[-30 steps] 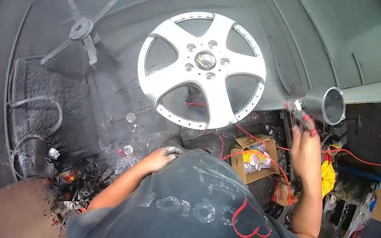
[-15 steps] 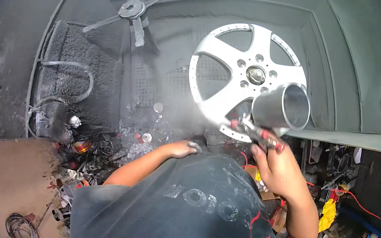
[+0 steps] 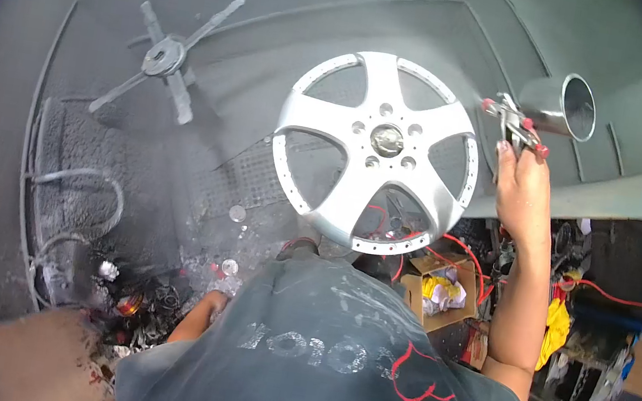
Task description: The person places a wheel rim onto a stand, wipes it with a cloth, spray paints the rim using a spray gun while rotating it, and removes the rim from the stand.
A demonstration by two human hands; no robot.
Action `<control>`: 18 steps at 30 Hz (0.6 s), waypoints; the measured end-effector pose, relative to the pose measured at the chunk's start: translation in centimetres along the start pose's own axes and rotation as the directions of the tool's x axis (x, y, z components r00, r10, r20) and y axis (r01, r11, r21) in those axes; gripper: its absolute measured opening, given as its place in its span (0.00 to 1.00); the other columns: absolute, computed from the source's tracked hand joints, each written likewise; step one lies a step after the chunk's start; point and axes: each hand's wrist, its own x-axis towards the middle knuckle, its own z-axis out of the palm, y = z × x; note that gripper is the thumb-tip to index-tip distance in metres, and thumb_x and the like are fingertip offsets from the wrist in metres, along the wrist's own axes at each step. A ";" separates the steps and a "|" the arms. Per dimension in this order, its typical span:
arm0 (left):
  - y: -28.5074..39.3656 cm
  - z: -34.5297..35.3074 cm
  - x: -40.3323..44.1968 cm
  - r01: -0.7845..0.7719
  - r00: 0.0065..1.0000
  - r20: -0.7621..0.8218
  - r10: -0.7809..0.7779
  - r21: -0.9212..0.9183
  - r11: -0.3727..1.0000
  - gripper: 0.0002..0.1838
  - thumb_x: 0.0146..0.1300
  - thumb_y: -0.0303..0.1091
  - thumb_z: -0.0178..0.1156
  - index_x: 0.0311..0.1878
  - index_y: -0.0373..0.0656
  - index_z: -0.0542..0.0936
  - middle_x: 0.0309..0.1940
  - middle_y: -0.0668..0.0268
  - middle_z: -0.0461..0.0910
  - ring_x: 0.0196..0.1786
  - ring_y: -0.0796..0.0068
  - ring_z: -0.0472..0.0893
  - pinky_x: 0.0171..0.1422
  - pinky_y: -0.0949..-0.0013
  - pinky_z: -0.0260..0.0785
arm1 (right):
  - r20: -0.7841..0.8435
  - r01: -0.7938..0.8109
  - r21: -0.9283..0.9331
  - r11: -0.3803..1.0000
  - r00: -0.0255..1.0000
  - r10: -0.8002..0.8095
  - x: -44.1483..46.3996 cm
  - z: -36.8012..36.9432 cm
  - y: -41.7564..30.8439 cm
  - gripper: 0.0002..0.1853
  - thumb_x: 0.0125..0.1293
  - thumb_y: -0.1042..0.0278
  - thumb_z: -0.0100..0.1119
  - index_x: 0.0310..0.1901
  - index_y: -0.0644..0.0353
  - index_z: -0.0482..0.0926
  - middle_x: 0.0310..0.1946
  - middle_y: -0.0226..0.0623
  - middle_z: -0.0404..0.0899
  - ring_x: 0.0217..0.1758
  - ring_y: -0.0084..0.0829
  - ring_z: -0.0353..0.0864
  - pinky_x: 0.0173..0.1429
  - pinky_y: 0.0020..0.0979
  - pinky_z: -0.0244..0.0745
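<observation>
My right hand (image 3: 520, 189) is wrapped round the handle of a spray gun (image 3: 517, 128) with red knobs. Its metal cup (image 3: 547, 103) is tilted, the round end facing right. The gun is raised to the right of a silver-white five-spoke wheel rim (image 3: 365, 184), apart from it. The rim faces up in front of my body, with bolt holes around a centre cap (image 3: 386, 139). My left hand (image 3: 215, 302) is low at the left side of my dark shirt (image 3: 313, 365), mostly hidden; its fingers cannot be made out.
A dusty cross-shaped stand (image 3: 165, 57) is at the upper left. Grey booth walls (image 3: 340, 17) surround the work. A cardboard box (image 3: 440, 289) with yellow and white material stands by my right side, near a red hose (image 3: 606, 293). Clutter (image 3: 148, 299) lies at the lower left.
My right hand has carried the spray gun up and right, away from over the rim. My left hand has slipped back along my side. The view has shifted, showing the box more fully.
</observation>
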 end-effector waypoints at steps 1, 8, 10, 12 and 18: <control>0.0 -0.3 -0.3 0.035 0.999 0.001 -0.035 -0.050 0.998 0.26 0.65 0.48 0.53 0.58 0.40 0.81 0.62 0.47 0.76 0.65 0.48 0.76 0.67 0.54 0.68 | 0.003 -0.076 -0.074 0.994 0.997 0.076 -0.8 -0.1 2.1 0.13 0.74 0.70 0.52 0.51 0.71 0.76 0.36 0.60 0.81 0.37 0.59 0.81 0.42 0.50 0.74; 12.8 -7.9 3.7 -0.079 0.950 -0.314 -0.010 -0.269 0.960 0.30 0.67 0.51 0.58 0.62 0.33 0.75 0.56 0.42 0.80 0.62 0.45 0.78 0.63 0.54 0.70 | -0.010 -0.421 0.215 0.881 0.901 0.433 -14.0 3.4 11.5 0.10 0.75 0.73 0.48 0.50 0.69 0.77 0.32 0.45 0.82 0.24 0.32 0.78 0.31 0.35 0.73; 17.7 -8.1 5.5 -0.263 0.926 -0.357 0.123 -0.374 0.890 0.29 0.68 0.49 0.57 0.62 0.35 0.76 0.56 0.45 0.81 0.60 0.51 0.80 0.64 0.57 0.70 | 0.059 -0.467 0.225 0.855 0.883 0.466 -19.0 6.2 14.6 0.11 0.75 0.71 0.48 0.49 0.69 0.78 0.29 0.46 0.81 0.24 0.33 0.79 0.32 0.36 0.74; 24.6 -7.3 3.7 -0.455 0.865 -0.382 0.324 -0.330 0.827 0.26 0.69 0.44 0.57 0.63 0.35 0.76 0.54 0.49 0.83 0.56 0.58 0.81 0.62 0.60 0.71 | 0.166 -0.499 0.138 0.856 0.863 0.476 -24.7 9.9 18.4 0.12 0.73 0.70 0.51 0.47 0.71 0.77 0.30 0.53 0.81 0.29 0.45 0.81 0.35 0.43 0.75; 40.7 -0.4 -7.9 -0.490 0.865 0.052 0.500 -0.129 0.862 0.27 0.67 0.48 0.58 0.65 0.43 0.77 0.62 0.53 0.79 0.63 0.59 0.79 0.68 0.60 0.67 | 0.415 -0.580 0.181 0.794 0.777 0.472 -34.6 11.8 20.4 0.16 0.72 0.65 0.54 0.36 0.75 0.79 0.30 0.65 0.80 0.38 0.62 0.82 0.42 0.54 0.74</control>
